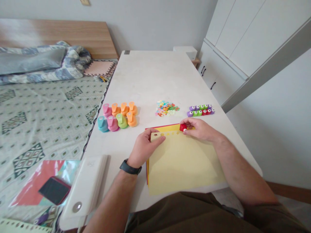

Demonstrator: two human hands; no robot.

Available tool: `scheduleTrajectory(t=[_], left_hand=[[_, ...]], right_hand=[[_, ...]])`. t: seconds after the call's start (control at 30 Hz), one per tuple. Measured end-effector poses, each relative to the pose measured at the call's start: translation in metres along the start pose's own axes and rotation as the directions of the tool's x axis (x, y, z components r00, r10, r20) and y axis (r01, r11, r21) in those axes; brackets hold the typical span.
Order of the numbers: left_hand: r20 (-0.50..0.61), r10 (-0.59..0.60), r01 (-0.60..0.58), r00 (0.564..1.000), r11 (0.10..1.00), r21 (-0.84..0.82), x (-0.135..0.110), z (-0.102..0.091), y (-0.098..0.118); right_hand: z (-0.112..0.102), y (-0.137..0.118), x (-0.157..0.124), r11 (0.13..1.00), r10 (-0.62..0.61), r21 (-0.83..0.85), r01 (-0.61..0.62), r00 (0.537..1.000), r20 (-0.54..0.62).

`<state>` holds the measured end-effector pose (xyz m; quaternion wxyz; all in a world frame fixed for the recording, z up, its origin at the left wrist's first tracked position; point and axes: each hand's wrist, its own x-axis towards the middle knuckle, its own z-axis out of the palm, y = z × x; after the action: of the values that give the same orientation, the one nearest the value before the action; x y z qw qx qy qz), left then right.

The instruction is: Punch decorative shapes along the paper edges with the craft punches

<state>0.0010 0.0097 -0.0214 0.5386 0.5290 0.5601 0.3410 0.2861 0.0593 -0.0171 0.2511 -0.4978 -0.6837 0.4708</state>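
A red punch (183, 127) is gripped by the right hand (202, 130) at the far edge of a pale yellow sheet (184, 161), which is pinched by the left hand (145, 146).

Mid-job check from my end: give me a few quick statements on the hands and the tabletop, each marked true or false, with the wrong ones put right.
1. The right hand holds a small red punch by the top edge of the pale yellow sheet. True.
2. The black wristband is on the right wrist. False: it is on the left wrist.
3. The thumb of the left hand lies on the pale yellow sheet. True.
4. The larger punches stand in two rows. True.
5. The pile of paper cutouts lies left of the larger punches. False: it lies to their right.
6. The row punches with eye-like spots are all green. False: they are purple, green and red.
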Motion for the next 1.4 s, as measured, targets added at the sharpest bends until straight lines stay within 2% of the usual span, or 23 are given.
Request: scheduleTrajectory(t=[0.37, 0.53, 0.87, 1.4], left_hand=[[0.018, -0.033, 0.032, 0.999, 0.999, 0.028, -0.005, 0.001, 0.005], [0.032, -0.014, 0.013, 0.999, 0.999, 0.036, -0.007, 0.003, 0.005], [0.018, 0.033, -0.036, 0.999, 0.987, 0.156, -0.009, 0.001, -0.001], [-0.046, 0.044, -0.035, 0.998, 0.983, 0.179, -0.009, 0.002, -0.005]], right_hand=[[0.002, 0.003, 0.001, 1.000, -0.017, -0.022, 0.017, 1.000, -0.022], [0.003, 0.005, 0.002, 0.999, -0.017, -0.048, 0.015, 0.999, -0.035], [0.006, 0.006, -0.001, 0.999, -0.015, -0.042, 0.014, 0.999, -0.032], [0.003, 0.007, -0.003, 0.998, -0.040, -0.041, 0.039, 0.999, -0.011]])
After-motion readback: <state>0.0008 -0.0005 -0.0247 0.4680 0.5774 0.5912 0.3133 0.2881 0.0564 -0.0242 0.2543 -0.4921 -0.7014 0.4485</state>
